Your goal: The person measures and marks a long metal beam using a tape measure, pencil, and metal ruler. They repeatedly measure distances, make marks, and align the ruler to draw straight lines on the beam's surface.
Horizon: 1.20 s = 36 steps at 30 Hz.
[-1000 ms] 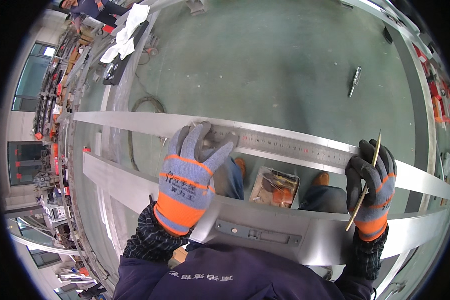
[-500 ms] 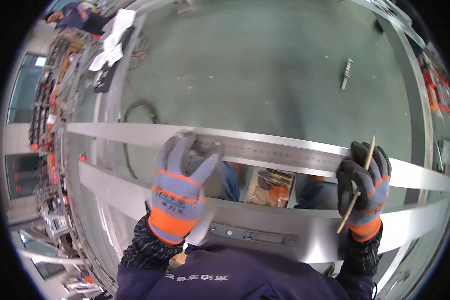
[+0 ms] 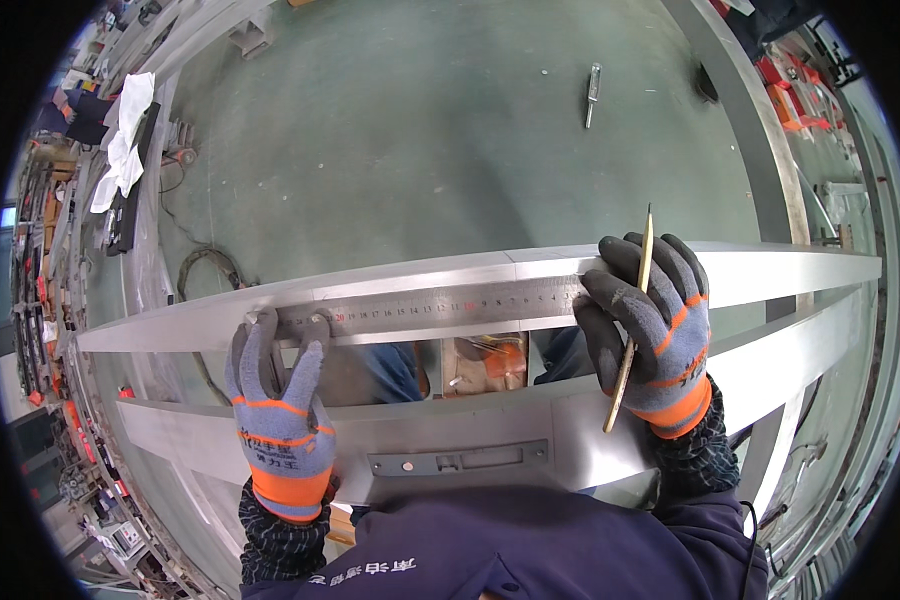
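I can't read either end of the ruler [image 3: 430, 312] from here: it lies along the far bar [image 3: 190, 315], its left end under the fingertips of the left hand [image 3: 285, 415] and its right end covered by the right hand [image 3: 660, 325]. The left thumb and fingers stand apart, tips down at the ruler; whether they pinch it or only press, I cannot tell. The right hand holds a slim pencil [image 3: 622, 375] slanting across its fingers, the dark tip pointing away past the bar's far edge, while the fingertips at the ruler are hard for me to make out. Between the bars I get only part of a bin [image 3: 485, 365] with something orange inside, the rest cut off by the near bar [image 3: 590, 425]; the trouser legs either side of it are partly hidden too. The jacket [image 3: 520, 540] fills the bottom, close to the near bar's slotted plate [image 3: 460, 458]. The far left and right blur and bend at my rim, so the clutter there stays vague. For moving, my widest room is over the green floor [image 3: 400, 150] beyond the far bar, bounded by a side beam [image 3: 770, 180] at right and a hose [image 3: 210, 265] at left, with a small tool [image 3: 593, 95] lying well out. The slot between the bars is narrow.
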### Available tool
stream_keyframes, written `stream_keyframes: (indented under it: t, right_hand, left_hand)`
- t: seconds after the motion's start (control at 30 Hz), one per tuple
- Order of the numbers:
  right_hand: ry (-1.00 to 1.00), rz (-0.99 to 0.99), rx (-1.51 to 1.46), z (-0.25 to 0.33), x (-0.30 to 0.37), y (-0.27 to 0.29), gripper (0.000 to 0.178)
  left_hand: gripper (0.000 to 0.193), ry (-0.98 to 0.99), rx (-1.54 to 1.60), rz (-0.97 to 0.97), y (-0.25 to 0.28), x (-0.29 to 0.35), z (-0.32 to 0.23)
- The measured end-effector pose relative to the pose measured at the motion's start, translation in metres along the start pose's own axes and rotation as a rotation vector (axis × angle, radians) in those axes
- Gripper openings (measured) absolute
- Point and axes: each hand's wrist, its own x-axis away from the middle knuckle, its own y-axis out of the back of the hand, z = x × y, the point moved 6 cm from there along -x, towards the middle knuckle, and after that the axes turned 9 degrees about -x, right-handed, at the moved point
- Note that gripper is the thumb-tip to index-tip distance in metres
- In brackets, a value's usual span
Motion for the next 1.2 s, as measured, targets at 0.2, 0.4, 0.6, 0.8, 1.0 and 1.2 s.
stream_keyframes:
  t: [0.2, 0.4, 0.6, 0.8, 1.0, 1.2]
  right_hand:
    - [-0.011, 0.035, -0.005, 0.0012, -0.0028, 0.0001, 0.035]
    - [-0.020, 0.042, 0.004, 0.0002, -0.0007, -0.0001, 0.035]
    - [-0.047, 0.058, -0.001, -0.0016, 0.0013, -0.0003, 0.035]
    - [-0.061, 0.058, -0.029, -0.0019, 0.0003, -0.0005, 0.036]
    - [-0.078, 0.068, -0.013, -0.0010, -0.0009, -0.0006, 0.034]
    - [-0.047, 0.032, -0.016, -0.0005, 0.0009, -0.0002, 0.033]
  left_hand:
    - [0.058, 0.001, 0.007, -0.014, -0.0012, 0.0028, 0.0008]
    - [0.057, 0.011, 0.001, -0.014, -0.0022, 0.0041, 0.0005]
    - [0.057, 0.008, -0.004, -0.014, -0.0017, 0.0035, -0.0007]
    - [0.056, 0.025, -0.003, -0.009, -0.0028, 0.0044, -0.0006]
    - [0.053, 0.014, 0.004, -0.029, -0.0030, 0.0048, -0.0001]
    - [0.051, 0.005, 0.002, -0.038, -0.0034, 0.0055, 0.0000]
